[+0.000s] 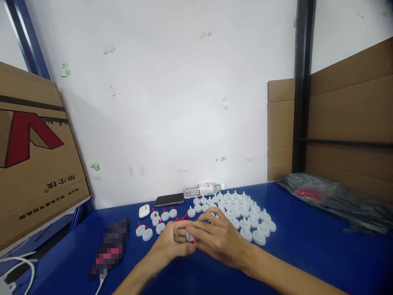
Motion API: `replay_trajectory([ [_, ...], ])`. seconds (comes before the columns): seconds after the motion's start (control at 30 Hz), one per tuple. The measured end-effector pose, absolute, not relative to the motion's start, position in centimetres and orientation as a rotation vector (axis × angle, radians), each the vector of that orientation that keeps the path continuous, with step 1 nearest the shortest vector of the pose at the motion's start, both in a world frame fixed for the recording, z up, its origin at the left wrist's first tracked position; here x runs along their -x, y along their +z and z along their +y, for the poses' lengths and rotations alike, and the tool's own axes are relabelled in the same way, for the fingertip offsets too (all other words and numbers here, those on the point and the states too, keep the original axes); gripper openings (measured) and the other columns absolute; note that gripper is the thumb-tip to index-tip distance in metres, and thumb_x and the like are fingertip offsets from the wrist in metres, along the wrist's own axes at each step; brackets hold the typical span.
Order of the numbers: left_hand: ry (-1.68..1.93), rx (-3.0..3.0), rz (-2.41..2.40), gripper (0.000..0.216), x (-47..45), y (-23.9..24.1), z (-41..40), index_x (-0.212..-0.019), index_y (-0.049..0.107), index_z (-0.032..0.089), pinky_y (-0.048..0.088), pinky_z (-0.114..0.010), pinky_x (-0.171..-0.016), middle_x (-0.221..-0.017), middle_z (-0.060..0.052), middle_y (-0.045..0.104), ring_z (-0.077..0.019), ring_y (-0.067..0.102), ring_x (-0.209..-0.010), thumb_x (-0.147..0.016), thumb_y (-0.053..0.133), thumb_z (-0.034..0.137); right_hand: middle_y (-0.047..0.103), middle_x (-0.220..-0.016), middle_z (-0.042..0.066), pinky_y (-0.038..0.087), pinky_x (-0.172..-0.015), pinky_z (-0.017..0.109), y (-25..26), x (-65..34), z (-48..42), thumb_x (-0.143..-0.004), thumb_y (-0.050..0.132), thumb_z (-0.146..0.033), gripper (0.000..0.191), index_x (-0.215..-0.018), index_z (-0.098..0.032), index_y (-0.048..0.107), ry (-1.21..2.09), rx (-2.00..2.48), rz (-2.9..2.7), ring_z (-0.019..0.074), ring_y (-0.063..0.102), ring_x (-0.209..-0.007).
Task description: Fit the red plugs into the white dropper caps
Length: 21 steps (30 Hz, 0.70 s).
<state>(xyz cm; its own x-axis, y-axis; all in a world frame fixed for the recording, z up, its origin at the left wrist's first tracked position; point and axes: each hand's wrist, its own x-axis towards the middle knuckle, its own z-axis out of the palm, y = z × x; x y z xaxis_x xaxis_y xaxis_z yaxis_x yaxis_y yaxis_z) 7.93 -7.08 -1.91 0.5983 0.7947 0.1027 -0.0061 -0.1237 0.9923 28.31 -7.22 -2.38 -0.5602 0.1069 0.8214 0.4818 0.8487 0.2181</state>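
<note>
Between my two hands, near the front of the blue table, is a white plastic nozzle cap [190, 237] with a small red tip at its lower end. My left hand [175, 238] curls around it from the left, thumb beside the red tip. From the right, my right hand [215, 233] closes its fingers on the same cap, hiding much of it. Beyond my right hand stand many white nozzle caps [236, 211] without red tips. Left of my hands are several caps with red tips [156, 220]. Loose red tips [181, 217] lie between the two groups.
Along the wall lie a clear water bottle [202, 189] and a phone [169, 199]. A white earbud case [144, 211] sits nearby. At left is a blurred dark object [113, 248] with a cable. A grey plastic bag [325, 196] lies right; cardboard [33, 159] stands at both sides.
</note>
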Motion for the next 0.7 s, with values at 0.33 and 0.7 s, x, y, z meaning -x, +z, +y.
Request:
replay_trajectory([
  [0.33, 0.825, -1.644, 0.687, 0.056, -7.86, -2.55, -6.88, -0.118, 0.066, 0.012, 0.047, -0.023, -0.069, -0.085, -0.006, 0.072, -0.0186, 0.069, -0.079, -0.069, 0.082, 0.036, 0.075, -0.101, 0.001, 0.039, -0.093, 0.037, -2.4, -28.26, -7.32, -0.096, 0.059, -0.025, 0.018, -0.113, -0.021, 0.062, -0.539, 0.462, -2.145, 0.0163, 0.061, -0.095],
  [0.7, 0.864, -1.633, 0.662, 0.059, -8.25, -2.09, -7.09, -0.123, 0.062, 0.013, 0.049, -0.028, -0.08, -0.094, -0.009, 0.072, -0.0207, 0.068, -0.089, -0.074, 0.079, 0.042, 0.074, -0.105, 0.001, 0.036, -0.097, 0.039, -2.55, -28.23, -7.06, -0.095, 0.057, -0.024, 0.016, -0.111, -0.025, 0.062, -0.448, 0.519, -2.151, 0.0172, 0.061, -0.095],
])
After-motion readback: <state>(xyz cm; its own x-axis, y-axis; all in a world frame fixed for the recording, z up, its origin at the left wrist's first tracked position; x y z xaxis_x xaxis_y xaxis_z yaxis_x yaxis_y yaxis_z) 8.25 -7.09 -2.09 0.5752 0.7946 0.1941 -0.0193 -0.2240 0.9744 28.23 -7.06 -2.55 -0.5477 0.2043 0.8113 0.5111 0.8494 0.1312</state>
